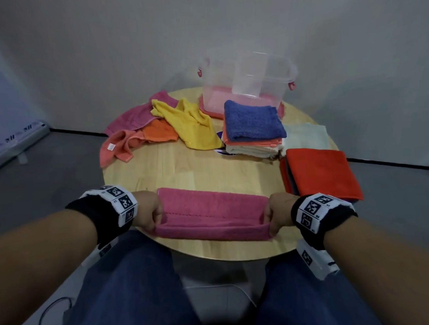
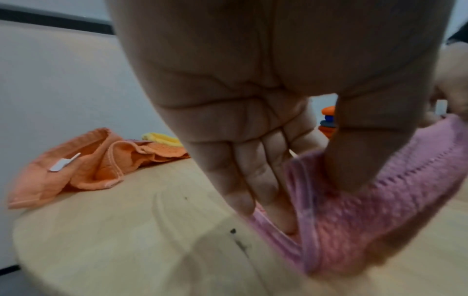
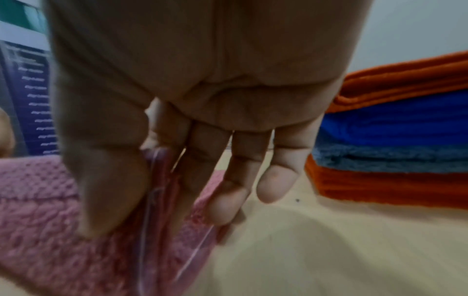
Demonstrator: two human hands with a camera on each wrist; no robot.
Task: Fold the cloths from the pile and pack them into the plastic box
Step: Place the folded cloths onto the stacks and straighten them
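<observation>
A pink cloth (image 1: 212, 212) lies folded lengthwise at the near edge of the round wooden table (image 1: 189, 168). My left hand (image 1: 151, 211) pinches its left end, thumb on top and fingers under the edge (image 2: 336, 200). My right hand (image 1: 276, 215) pinches the right end (image 3: 157, 200) the same way. The unfolded pile (image 1: 157, 123) of pink, yellow, orange and salmon cloths lies at the far left. The clear plastic box (image 1: 244, 85) with pink latches stands at the far edge.
A folded stack topped by a blue cloth (image 1: 252, 123) sits before the box, with a pale green cloth (image 1: 308, 136) beside it. A second stack with an orange-red top (image 1: 322, 174) lies at the right edge, close to my right hand. My knees are under the table's near rim.
</observation>
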